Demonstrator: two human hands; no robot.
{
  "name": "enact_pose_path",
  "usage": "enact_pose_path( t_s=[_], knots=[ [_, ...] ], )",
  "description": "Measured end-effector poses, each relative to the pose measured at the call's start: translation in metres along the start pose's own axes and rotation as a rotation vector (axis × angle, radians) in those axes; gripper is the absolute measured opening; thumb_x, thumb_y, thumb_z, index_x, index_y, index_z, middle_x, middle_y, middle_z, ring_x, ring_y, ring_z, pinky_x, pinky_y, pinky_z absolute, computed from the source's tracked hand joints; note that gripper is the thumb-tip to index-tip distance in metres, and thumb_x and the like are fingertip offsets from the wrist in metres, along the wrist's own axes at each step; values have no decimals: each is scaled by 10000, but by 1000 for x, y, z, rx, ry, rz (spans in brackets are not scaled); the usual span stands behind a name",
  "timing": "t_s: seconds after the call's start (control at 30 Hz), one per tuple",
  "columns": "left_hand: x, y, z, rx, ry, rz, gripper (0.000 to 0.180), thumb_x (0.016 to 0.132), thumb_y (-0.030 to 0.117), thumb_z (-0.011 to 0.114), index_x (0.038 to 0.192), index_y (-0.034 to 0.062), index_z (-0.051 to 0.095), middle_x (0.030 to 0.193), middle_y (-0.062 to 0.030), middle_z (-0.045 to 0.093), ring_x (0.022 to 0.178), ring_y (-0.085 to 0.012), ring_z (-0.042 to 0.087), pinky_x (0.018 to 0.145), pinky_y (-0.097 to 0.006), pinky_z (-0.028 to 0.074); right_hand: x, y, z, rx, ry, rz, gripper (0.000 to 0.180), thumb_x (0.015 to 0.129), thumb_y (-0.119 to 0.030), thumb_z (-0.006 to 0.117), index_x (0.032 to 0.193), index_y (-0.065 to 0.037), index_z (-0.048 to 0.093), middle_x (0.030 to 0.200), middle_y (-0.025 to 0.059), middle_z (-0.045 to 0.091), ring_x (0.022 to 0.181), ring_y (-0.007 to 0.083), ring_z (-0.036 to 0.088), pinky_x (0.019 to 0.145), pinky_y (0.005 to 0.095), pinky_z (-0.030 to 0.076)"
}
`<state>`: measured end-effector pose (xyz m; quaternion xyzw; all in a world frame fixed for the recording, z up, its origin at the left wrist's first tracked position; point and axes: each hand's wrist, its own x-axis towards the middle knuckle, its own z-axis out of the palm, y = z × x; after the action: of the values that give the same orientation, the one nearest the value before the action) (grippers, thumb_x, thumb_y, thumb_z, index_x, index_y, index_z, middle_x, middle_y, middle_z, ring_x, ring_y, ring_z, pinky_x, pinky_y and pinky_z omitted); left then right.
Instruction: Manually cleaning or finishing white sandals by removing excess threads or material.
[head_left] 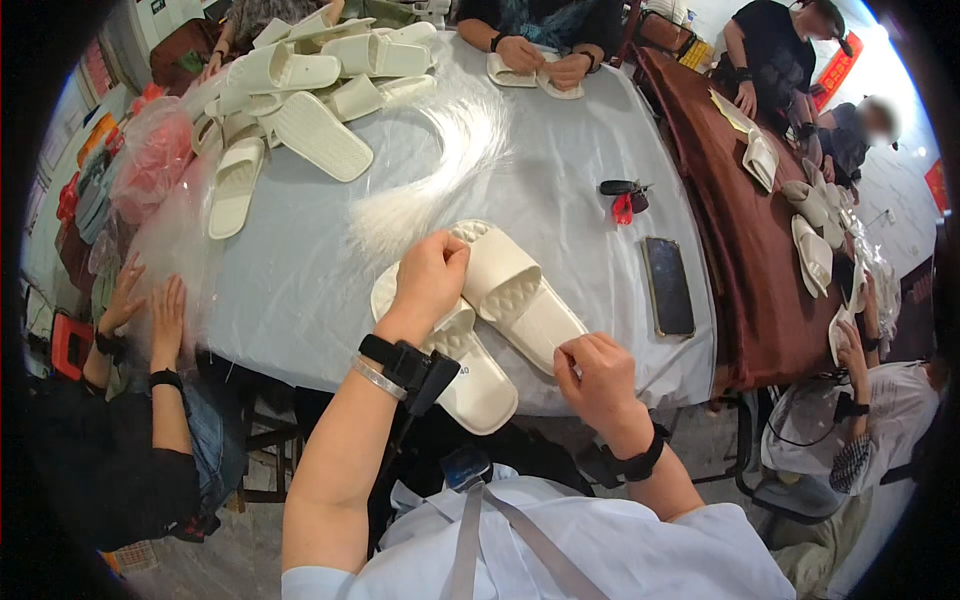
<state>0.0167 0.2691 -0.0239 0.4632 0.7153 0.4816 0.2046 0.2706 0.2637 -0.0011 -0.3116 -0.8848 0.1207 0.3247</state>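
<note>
A heap of cream slippers (300, 90) is seen at the far left of the grey-covered table (560, 170), the left hand (428, 282) is curled over a cream slipper pair (500, 300) near the table's front edge, and the right hand (598, 378) is pinched on the nearer slipper's heel edge.

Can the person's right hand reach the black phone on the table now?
Probably yes: the right hand rests on a slipper's heel end, and only bare table cover lies between it and the phone.
</note>
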Motion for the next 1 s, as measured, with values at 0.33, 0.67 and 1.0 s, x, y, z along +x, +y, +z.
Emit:
enact_pose_path(
  t_s=[0.33, 0.67, 1.0],
  knots=[
    [13, -2, -32, -336, -25, -104, 103, 880, 104, 644, 892, 6, 673, 777, 3, 634, 683, -60, 534, 605, -226, 441, 40, 7, 47, -122, -38, -9, 125, 793, -123, 647, 709, -83, 563, 670, 96, 624, 650, 294, 626, 596, 423, 452],
    [9, -8, -51, 44, -249, -25, 265, 840, 88, 654, 1075, -33, 668, 814, -61, 663, 715, -128, 588, 681, -276, 489, 46, 9, 53, -75, -2, 2, 123, 765, -100, 650, 701, -67, 551, 652, 101, 611, 608, 318, 607, 557, 427, 450],
    [13, 1, -53, 65, -386, -44, 205, 846, 108, 633, 992, -18, 705, 822, -97, 694, 734, -157, 619, 699, -294, 500, 48, 7, 53, -57, 26, -30, 126, 756, -94, 654, 696, -57, 549, 648, 111, 606, 587, 325, 599, 541, 424, 466]
  ],
)
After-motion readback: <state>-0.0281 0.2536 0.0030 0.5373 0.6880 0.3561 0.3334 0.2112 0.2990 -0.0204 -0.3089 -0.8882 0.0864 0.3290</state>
